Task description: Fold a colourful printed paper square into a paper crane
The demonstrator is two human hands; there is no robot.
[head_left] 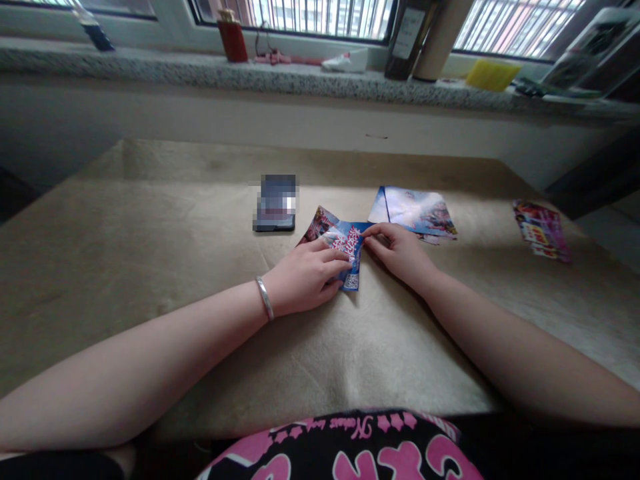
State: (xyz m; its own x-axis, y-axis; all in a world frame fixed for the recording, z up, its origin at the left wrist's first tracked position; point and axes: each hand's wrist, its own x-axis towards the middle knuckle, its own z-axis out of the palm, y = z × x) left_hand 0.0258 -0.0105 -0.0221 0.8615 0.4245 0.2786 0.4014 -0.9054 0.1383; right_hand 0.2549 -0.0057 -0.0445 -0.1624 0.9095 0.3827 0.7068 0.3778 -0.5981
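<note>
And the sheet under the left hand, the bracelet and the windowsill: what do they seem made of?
Sheet: probably printed paper, perhaps coated; it looks thin and creased. Bracelet: likely metal, polished, from its silvery shine. Windowsill: grey speckles suggest granite or imitation, finish unclear.
</note>
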